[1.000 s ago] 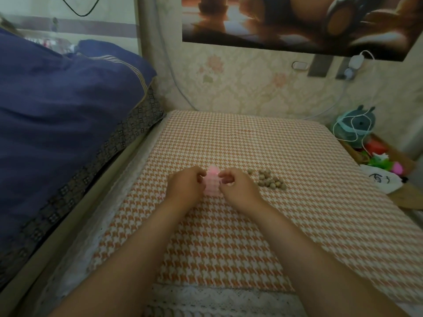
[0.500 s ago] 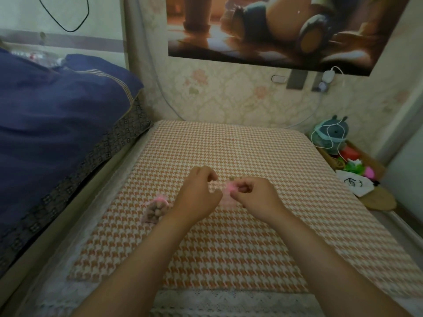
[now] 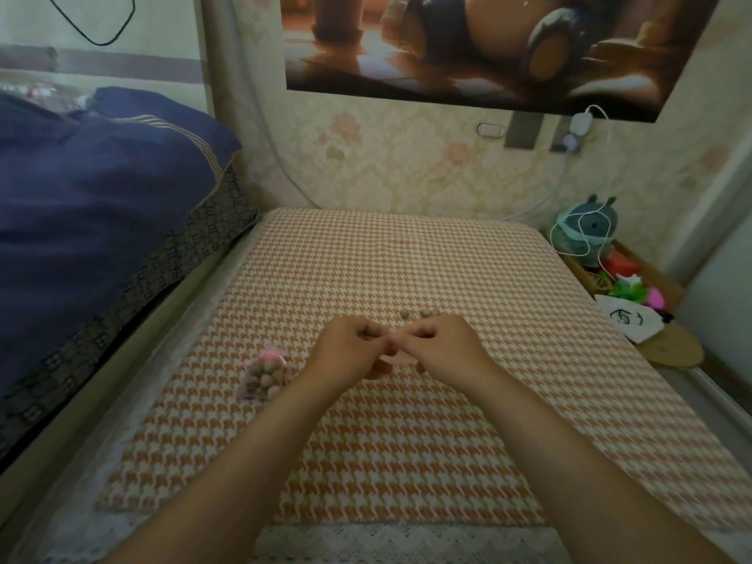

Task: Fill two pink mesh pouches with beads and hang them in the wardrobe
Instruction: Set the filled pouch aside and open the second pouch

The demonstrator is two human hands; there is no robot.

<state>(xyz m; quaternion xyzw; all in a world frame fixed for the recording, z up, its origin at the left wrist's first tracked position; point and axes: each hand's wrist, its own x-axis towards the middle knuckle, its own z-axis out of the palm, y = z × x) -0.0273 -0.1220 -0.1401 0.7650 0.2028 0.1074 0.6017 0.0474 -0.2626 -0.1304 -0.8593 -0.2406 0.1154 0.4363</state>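
Note:
A filled pink mesh pouch (image 3: 263,378) with tan beads inside lies on the orange houndstooth cloth (image 3: 407,449), to the left of my hands. My left hand (image 3: 352,352) and my right hand (image 3: 437,348) meet over the middle of the cloth, fingertips pinched together on a second pink pouch (image 3: 401,360), which is almost wholly hidden behind them. A few loose tan beads (image 3: 419,313) lie just beyond my fingers.
A dark blue quilt (image 3: 93,221) is piled on the bed at the left. At the right edge stand a teal toy with a white cable (image 3: 586,234), small coloured items (image 3: 635,291) and a round wooden board (image 3: 671,348). A wallpapered wall rises behind.
The camera view shifted, so the filled pouch now shows at the left. My hands have come closer together on the second pouch, and fewer loose beads are visible.

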